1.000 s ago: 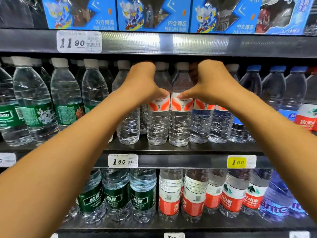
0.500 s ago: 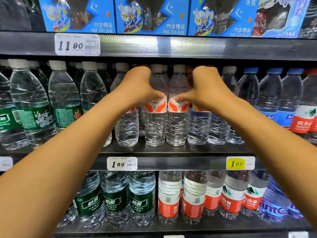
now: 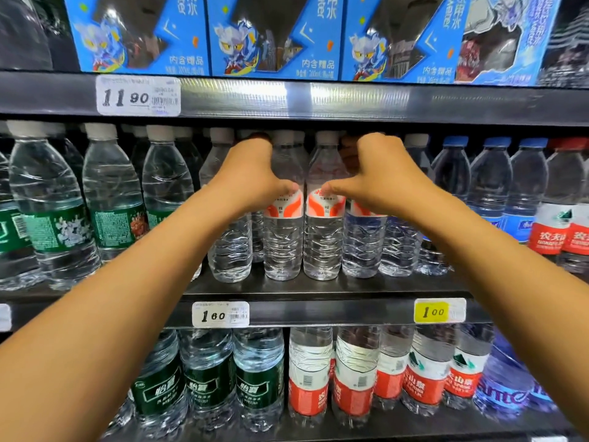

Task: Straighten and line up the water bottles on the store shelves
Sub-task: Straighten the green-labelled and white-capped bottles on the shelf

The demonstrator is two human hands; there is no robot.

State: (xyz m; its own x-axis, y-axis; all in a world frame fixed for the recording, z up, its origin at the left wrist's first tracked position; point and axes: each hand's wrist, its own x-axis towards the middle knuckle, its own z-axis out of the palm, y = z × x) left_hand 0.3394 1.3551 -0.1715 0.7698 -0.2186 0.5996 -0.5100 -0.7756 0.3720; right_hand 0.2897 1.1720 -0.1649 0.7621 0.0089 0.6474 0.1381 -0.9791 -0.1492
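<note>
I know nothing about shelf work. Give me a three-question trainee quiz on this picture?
1. True or false: both hands are on bottles on the middle shelf.
2. Which price does the yellow tag show? A) 1.60 B) 1.00 C) 11.90
3. What colour are the labels on the two bottles between the thumbs?

Key:
1. True: the left hand and right hand grip bottles there.
2. B.
3. Orange and white, on the left centre bottle and right centre bottle.

white price tag (image 3: pixel 138 96) on the upper shelf rail reads 11 90. white tag (image 3: pixel 220 314) on the middle rail reads 1 60; yellow tag (image 3: pixel 439 311) there reads 1 00. blue boxes (image 3: pixel 274 36) carry 内含赠品. green-labelled bottles (image 3: pixel 258 387) below read 怡寶.
</note>
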